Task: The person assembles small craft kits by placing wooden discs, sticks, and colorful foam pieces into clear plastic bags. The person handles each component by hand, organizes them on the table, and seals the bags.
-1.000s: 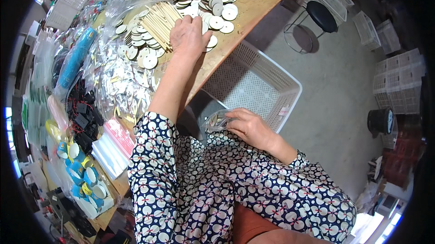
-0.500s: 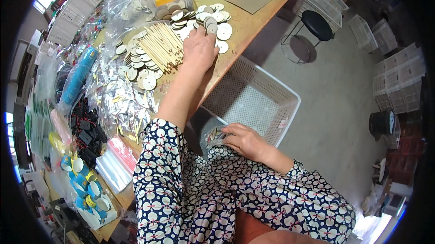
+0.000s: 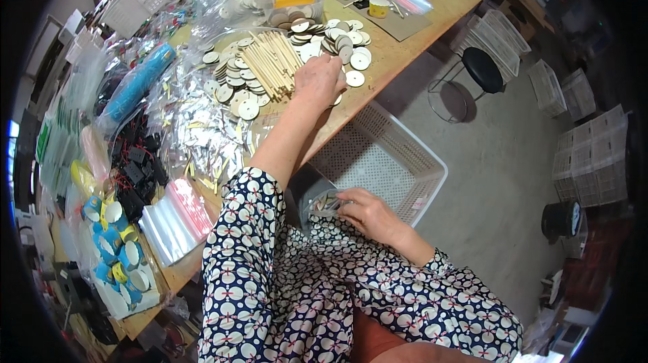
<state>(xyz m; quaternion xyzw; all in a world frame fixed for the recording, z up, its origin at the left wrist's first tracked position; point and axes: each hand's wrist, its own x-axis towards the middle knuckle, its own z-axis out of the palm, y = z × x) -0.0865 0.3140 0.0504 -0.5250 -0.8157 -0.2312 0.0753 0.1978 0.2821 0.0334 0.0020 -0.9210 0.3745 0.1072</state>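
My left hand (image 3: 318,81) reaches over the table, fingers curled down at the near side of a heap of round wooden discs (image 3: 360,61) with small centre holes. Its fingertips are hidden, so whatever they grip does not show. Just left of it lies a bundle of thin wooden sticks (image 3: 270,63), with more discs (image 3: 248,108) spread beside and under them. Above my lap, my right hand (image 3: 375,217) pinches the rim of a clear plastic bag (image 3: 324,202). Small mixed parts show inside the bag, too blurred to name.
A clear tub (image 3: 322,0) of discs stands behind the heap. Farther right, a yellow paper cup (image 3: 379,7) sits on a cardboard sheet. Plastic bags (image 3: 172,228), black battery boxes (image 3: 135,164) and blue cups (image 3: 108,248) crowd the left. Below the table edge is a white basket (image 3: 432,184); a stool (image 3: 482,69) stands beyond.
The whole view has shifted, with the table things sitting farther right. My left hand has drawn back a little toward me over the discs. My right hand stays at the bag.
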